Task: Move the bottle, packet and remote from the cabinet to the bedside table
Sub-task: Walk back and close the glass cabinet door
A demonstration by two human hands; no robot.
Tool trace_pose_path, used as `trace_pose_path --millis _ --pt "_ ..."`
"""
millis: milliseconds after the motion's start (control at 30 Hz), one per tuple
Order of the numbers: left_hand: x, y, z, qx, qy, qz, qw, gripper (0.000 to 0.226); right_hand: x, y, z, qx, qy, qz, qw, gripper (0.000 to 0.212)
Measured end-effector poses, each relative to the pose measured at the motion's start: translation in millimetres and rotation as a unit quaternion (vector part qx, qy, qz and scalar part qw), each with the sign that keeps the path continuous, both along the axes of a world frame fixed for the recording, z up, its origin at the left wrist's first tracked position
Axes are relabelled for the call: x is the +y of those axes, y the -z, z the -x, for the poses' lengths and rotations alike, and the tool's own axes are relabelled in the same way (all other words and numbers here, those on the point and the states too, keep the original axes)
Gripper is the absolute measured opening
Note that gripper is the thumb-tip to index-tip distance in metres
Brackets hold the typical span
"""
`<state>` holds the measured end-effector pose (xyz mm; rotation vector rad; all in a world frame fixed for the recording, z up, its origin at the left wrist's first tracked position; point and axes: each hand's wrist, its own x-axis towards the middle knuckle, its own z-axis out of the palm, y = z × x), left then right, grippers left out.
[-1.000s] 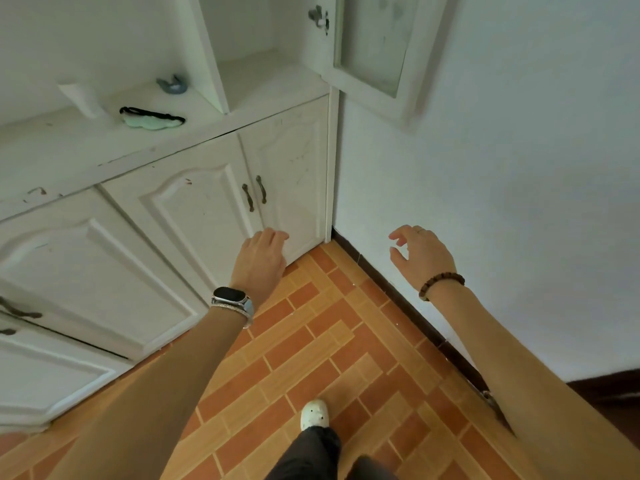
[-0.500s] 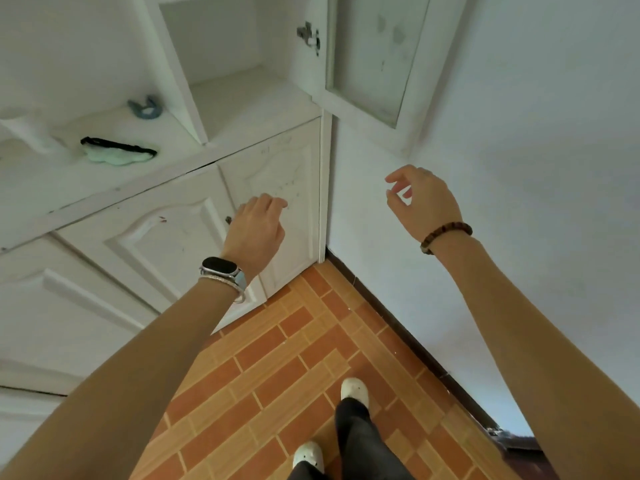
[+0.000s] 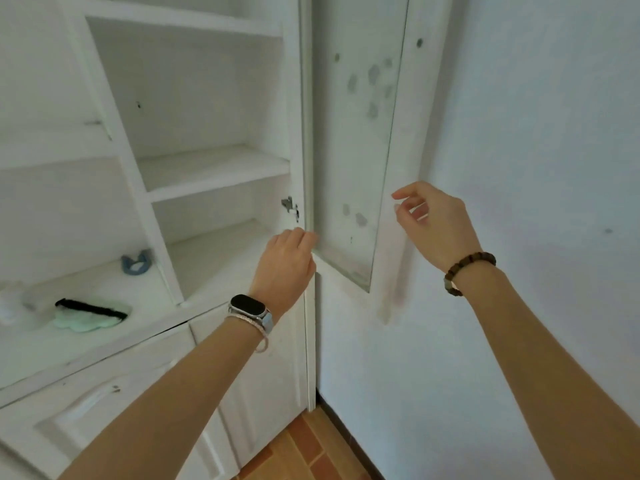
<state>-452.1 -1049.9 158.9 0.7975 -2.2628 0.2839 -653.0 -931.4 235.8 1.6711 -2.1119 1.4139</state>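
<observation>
The white cabinet point(image 3: 214, 174) stands in front of me with bare shelves in its right bay. A pale, blurred bottle-like container point(image 3: 10, 306) sits at the far left of the counter shelf. I cannot make out a packet or a remote. My left hand point(image 3: 287, 263), with a watch on its wrist, is raised by the lower hinge-side corner of the open glass door point(image 3: 353, 133), fingers loosely curled and holding nothing. My right hand point(image 3: 433, 226), with a bead bracelet on its wrist, hovers at the door's outer frame, fingers apart and empty.
A mint-green and black item point(image 3: 91, 313) and a small blue-grey item point(image 3: 136, 262) lie on the counter shelf. Closed lower cabinet doors point(image 3: 104, 403) are below. The white wall point(image 3: 536, 202) is close on the right, with orange floor tiles point(image 3: 304, 452) beneath.
My view has tilted up from the floor to the upper shelves. Both hands have risen from beside the lower doors to the glass door's level.
</observation>
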Motion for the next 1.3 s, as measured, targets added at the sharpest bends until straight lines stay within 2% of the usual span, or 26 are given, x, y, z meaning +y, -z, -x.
trace_pose_path --millis 233,533,733,933,1067,1300 --pt "-23.3 -71.4 66.5 0.035 0.08 0.083 0.993 0.026 -19.7 -67.8 40.4 -0.011 0.011 0.095 0.995 0.014" --pt "-27.8 -148.7 113.5 0.059 0.178 0.189 0.964 0.027 -38.1 -134.0 69.0 -0.005 0.04 0.17 0.985 0.018" --pt "-24.7 -175.4 137.0 0.034 0.223 0.261 0.939 0.026 -62.5 -162.9 84.8 -0.1 -0.007 0.199 0.975 0.025" --pt "-30.2 -181.4 158.9 -0.022 0.208 0.313 0.926 0.024 -78.8 -187.5 88.7 -0.208 -0.097 0.188 0.955 0.031" --pt "-34.7 -180.7 165.7 -0.058 0.171 0.311 0.933 0.026 -83.5 -193.4 88.7 -0.217 -0.144 0.183 0.948 0.027" --pt "-35.3 -185.7 165.7 -0.113 0.124 0.336 0.927 0.032 -87.4 -198.9 90.7 -0.233 -0.166 0.169 0.943 0.032"
